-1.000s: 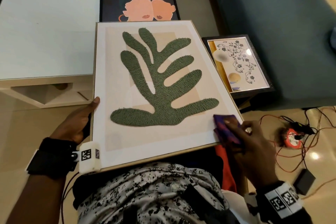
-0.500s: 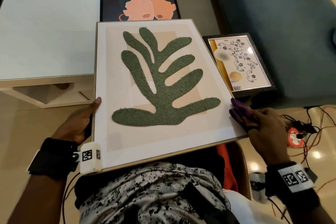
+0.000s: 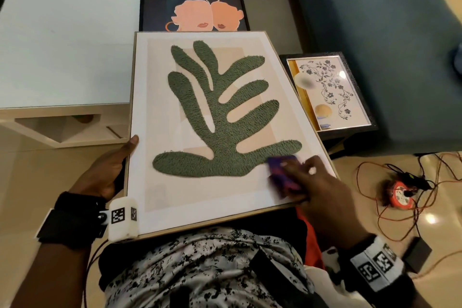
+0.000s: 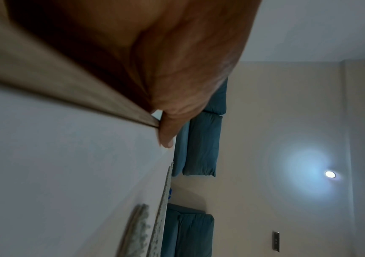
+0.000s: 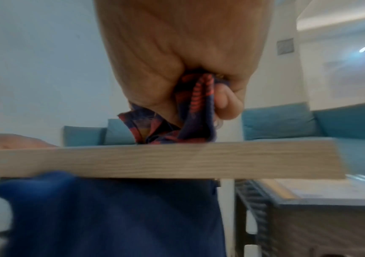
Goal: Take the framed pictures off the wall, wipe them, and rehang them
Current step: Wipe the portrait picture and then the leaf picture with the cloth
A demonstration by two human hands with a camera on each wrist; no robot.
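Two hands work on the leaf picture [image 3: 220, 117], a large pale wooden frame lying tilted across the person's lap. Its face is smooth and white-bordered, with a fuzzy green, many-lobed leaf shape on beige. The right hand [image 3: 315, 190] keeps a closed grip round a bunched cloth [image 3: 283, 172], purple-blue with red stripes, pressing it onto the glass at the leaf's lower right lobe, close to the frame's near corner. From the right wrist the cloth [image 5: 190, 111] spills out of the curled fingers down to the wood-grained frame edge [image 5: 155, 160]. The left hand [image 3: 105, 170] has a narrow grip on the opposite long edge, thumb lying on the front, the other fingers hidden under the frame.

Beyond the right hand's grip, a small black-framed floral print [image 3: 330, 92] rests tilted against a blue sofa [image 3: 387, 32]. Past the leaf picture's far end lies a dark-framed portrait [image 3: 195, 10] of two peach faces. Beyond the left hand's grip stands a white, flat-topped low worktop [image 3: 62, 40].
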